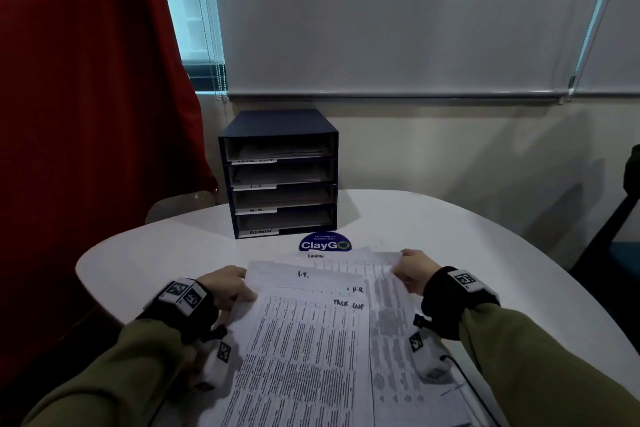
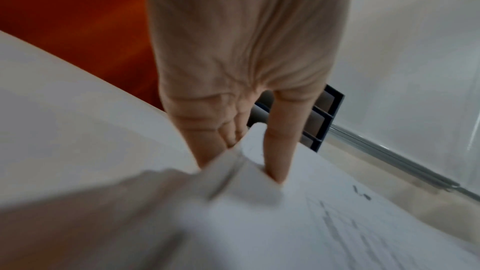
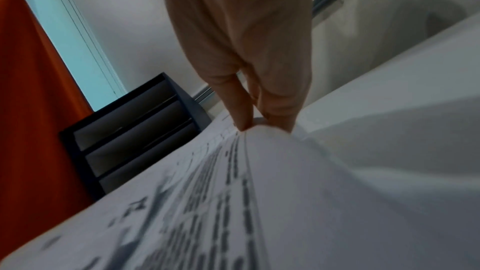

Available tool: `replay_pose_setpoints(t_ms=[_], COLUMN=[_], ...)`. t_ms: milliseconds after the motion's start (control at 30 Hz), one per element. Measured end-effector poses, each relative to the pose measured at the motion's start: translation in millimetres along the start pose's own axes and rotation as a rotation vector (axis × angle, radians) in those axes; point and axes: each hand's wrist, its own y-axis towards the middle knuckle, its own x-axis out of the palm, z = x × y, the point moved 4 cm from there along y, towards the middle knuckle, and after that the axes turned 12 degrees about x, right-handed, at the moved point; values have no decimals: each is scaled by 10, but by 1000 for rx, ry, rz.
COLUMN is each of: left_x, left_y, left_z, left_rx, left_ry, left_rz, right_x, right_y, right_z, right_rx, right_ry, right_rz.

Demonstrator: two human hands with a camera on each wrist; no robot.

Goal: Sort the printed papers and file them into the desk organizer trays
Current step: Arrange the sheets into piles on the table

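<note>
A fanned stack of printed papers lies on the white table in front of me, with handwritten headings such as I.T., H.R. and TASK LIST. My left hand pinches the stack's upper left corner, thumb on top and fingers underneath. My right hand pinches the upper right corner of the papers. A dark blue desk organizer with several labelled trays stands at the table's far side, each tray holding some sheets.
A round blue ClayGO sticker lies on the table between the organizer and the papers. A red curtain hangs at the left, lowered blinds behind. A dark chair stands at the right edge.
</note>
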Motion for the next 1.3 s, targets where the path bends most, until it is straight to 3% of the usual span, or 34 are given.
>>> replay_pose_setpoints(t_ms=[133, 267, 433, 500, 567, 600, 700, 767, 933, 1100, 1233, 1300], left_x=[69, 101, 9, -38, -77, -91, -100, -86, -69, -51, -21, -6], left_y=[263, 93, 83, 96, 108, 116, 128, 139, 156, 191, 224, 253], left_z=[-148, 7, -68, -130, -175, -190, -207, -195, -143, -110, -45, -13], left_rx=[2, -1, -6, -8, -9, -8, -8, -6, 10, 18, 35, 50], left_ry=[21, 28, 54, 55, 61, 58, 57, 55, 32, -12, -15, -15], left_rz=[-20, -6, 2, 14, 33, 38, 35, 33, 36, 52, 92, 126], right_x=[300, 490, 514, 333, 73, -24, -156, -199, -277, -300, -203, -261], right_y=[-69, -135, -167, -92, -28, 4, 61, 72, 72, 89, 15, 67], right_z=[-1, -18, -9, -116, -183, -194, -169, -127, -106, -101, -31, -53], right_rx=[65, 99, 167, 62, -29, -38, -18, -1, -121, -163, -114, -177], right_ry=[-21, -62, -111, -254, -521, -657, -825, -735, -484, 79, 229, 209], right_rz=[-118, -103, -201, -9, 263, 328, 271, 179, 176, 167, -22, 109])
